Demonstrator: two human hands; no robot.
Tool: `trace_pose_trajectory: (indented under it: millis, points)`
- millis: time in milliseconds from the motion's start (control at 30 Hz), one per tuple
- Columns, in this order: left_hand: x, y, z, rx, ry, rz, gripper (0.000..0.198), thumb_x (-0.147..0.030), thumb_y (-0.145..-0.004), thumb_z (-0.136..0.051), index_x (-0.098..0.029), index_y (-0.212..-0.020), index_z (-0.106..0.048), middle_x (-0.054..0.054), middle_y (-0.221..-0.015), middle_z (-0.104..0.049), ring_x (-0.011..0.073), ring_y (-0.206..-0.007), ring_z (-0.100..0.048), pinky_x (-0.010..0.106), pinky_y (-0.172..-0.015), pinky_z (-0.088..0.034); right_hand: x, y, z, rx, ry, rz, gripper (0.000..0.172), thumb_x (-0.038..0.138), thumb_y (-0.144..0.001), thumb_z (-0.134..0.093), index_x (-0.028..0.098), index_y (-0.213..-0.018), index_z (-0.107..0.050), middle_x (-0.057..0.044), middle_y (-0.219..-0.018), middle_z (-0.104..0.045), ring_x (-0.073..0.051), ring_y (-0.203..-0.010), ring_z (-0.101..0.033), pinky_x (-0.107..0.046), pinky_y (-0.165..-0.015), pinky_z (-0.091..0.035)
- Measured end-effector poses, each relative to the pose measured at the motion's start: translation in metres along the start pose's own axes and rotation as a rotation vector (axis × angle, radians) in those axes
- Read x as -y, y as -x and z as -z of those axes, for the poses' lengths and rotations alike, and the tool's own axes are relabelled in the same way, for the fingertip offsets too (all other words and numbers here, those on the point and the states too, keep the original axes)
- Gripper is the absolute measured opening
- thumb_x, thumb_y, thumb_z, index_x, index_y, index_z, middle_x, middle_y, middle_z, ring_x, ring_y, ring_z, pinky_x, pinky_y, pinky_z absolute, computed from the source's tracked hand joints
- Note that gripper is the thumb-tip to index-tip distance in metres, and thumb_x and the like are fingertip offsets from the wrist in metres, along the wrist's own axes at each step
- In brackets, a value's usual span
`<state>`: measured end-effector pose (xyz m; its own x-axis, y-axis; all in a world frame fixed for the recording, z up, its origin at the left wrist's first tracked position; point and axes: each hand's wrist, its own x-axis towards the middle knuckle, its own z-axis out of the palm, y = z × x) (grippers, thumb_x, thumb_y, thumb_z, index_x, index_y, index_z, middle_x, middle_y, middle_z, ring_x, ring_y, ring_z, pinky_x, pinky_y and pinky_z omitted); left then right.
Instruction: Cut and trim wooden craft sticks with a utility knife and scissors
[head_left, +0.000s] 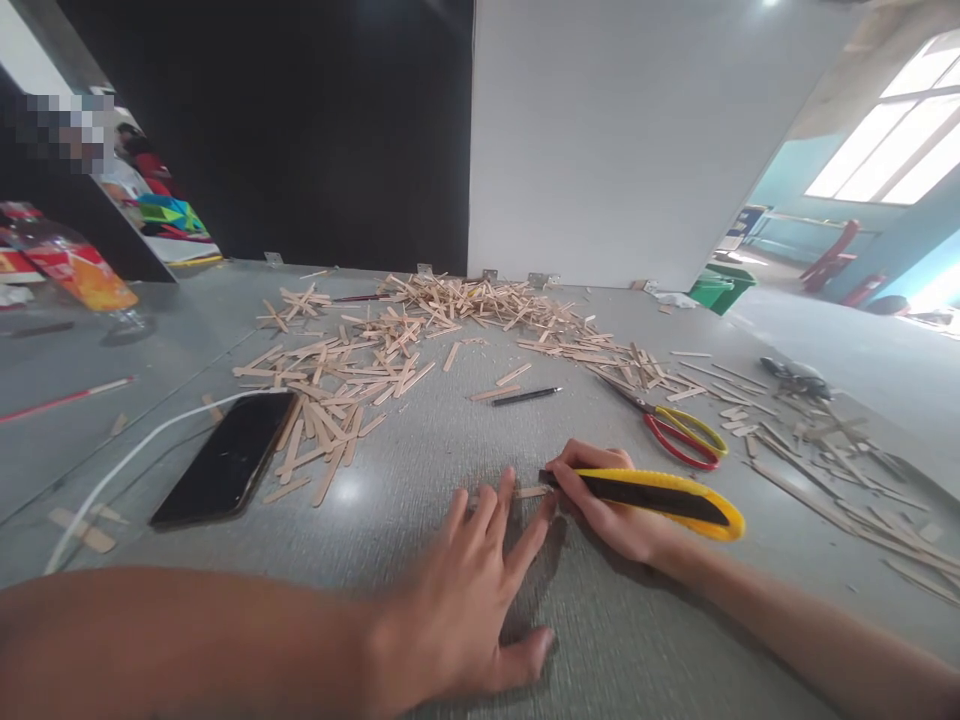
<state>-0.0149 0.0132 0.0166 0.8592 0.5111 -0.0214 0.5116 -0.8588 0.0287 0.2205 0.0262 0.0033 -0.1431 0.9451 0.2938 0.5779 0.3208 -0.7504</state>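
My right hand [611,505] is wrapped round a yellow and black utility knife [667,498], its front end pointing left, close to the tabletop. Under the fingertips of my left hand [480,570] lies a small wooden stick piece [531,492], pressed against the grey table [315,560]. The left fingers are spread, with the thumb apart. The knife's tip is at the right end of that piece; the blade itself is too small to make out. Beyond my hands rests a black pen-like tool [526,396].
Loose wooden sticks [330,420] form a wide heap further back. Scissors [686,435] with red and yellow handles lie at the right, beside more cut strips [847,500]. A black phone [229,460] with a white cable [127,465] is at the left. Panels [585,140] stand behind.
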Motion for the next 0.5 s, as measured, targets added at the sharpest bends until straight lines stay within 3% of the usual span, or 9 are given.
trace_pose_trajectory:
  millis: [67,200,400,500]
  points:
    - [-0.0020,0.0007,-0.0021,-0.081,-0.064,-0.019,0.088,-0.062,-0.101,-0.043,-0.005,-0.165,-0.030,0.040,-0.158,-0.040,0.0563,-0.134,-0.055,0.066,-0.099,-0.050,0.0014,-0.0011,-0.0020,0.003,0.023,0.012,0.039,0.046,-0.106,-0.053,0.023,-0.075,-0.060,0.002,-0.063,-0.062,-0.015,-0.058,-0.053,-0.034,-0.070,-0.041]
    - [-0.0062,0.0031,-0.0049,-0.249,-0.201,-0.195,0.069,-0.045,-0.102,-0.045,-0.001,-0.155,-0.045,0.033,-0.142,-0.062,0.0432,-0.124,-0.066,0.051,-0.099,-0.052,0.0020,-0.0021,-0.0049,0.017,0.034,0.014,0.031,0.042,-0.106,-0.054,0.024,-0.082,-0.063,0.003,-0.068,-0.065,-0.015,-0.060,-0.056,-0.033,-0.070,-0.041]
    - [-0.0108,0.0077,-0.0097,-0.368,-0.330,-0.040,0.069,-0.053,-0.099,-0.047,0.001,-0.140,-0.058,0.031,-0.119,-0.075,0.0439,-0.112,-0.072,0.054,-0.095,-0.051,-0.0001,-0.0018,-0.0069,0.010,0.012,0.018,0.022,0.039,-0.105,-0.058,0.024,-0.091,-0.065,0.005,-0.067,-0.065,-0.013,-0.056,-0.058,-0.029,-0.066,-0.044]
    - [-0.0090,0.0075,-0.0088,-0.409,-0.351,-0.249,0.052,-0.040,-0.105,-0.045,-0.003,-0.139,-0.061,0.020,-0.109,-0.080,0.0320,-0.102,-0.074,0.046,-0.095,-0.051,0.0004,-0.0027,-0.0068,0.033,0.019,0.078,0.020,0.039,-0.105,-0.059,0.024,-0.096,-0.067,0.004,-0.070,-0.069,-0.013,-0.059,-0.061,-0.028,-0.064,-0.045]
